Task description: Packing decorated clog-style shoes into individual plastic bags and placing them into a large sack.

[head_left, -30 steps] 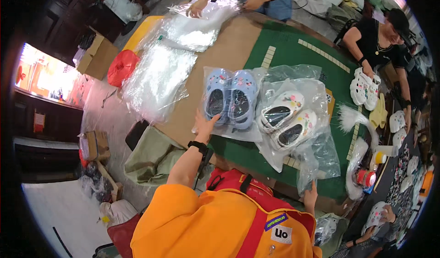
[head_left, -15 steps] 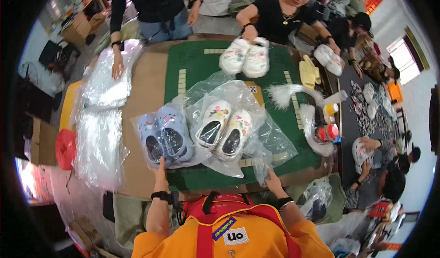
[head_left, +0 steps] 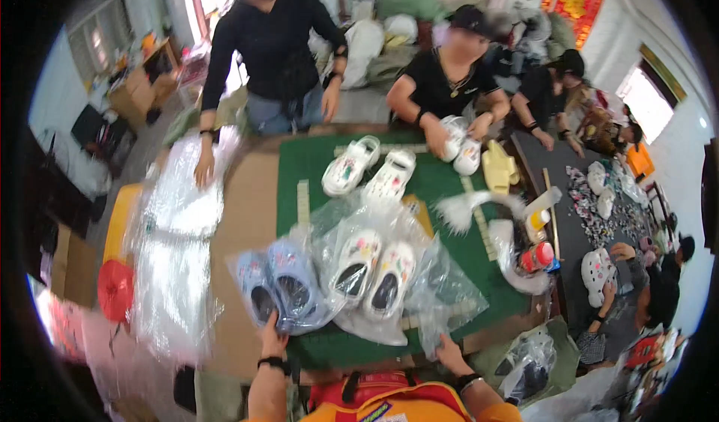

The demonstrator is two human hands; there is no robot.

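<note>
A pair of blue clogs (head_left: pixel 288 283) in a clear plastic bag lies toward the left of the green mat, toes pointing away. My left hand (head_left: pixel 274 338) is closed at the near edge of this bag, by the left clog's heel. Just right of it, a pair of white clogs (head_left: pixel 371 272) with coloured charms and dark insoles lies on or in another clear plastic bag (head_left: pixel 442 295); which, I cannot tell. My right hand (head_left: pixel 451 356) pinches that bag's near right corner. Another white pair of clogs (head_left: pixel 367 171) sits beyond, unbagged, toes toward me.
Stacked clear bags (head_left: pixel 168 265) cover the table's left side, under a co-worker's hand (head_left: pixel 204 169). Another co-worker across the green mat (head_left: pixel 479 272) holds small white clogs (head_left: pixel 460 145). Yellow slippers (head_left: pixel 498 167), white strands (head_left: pixel 460 211) and a red-lidded jar (head_left: pixel 536 257) stand at the right.
The view has tilted up, so everything sits lower. The co-worker opposite has let go of one white pair on the mat and now holds the other with both hands. My grips are unchanged.
</note>
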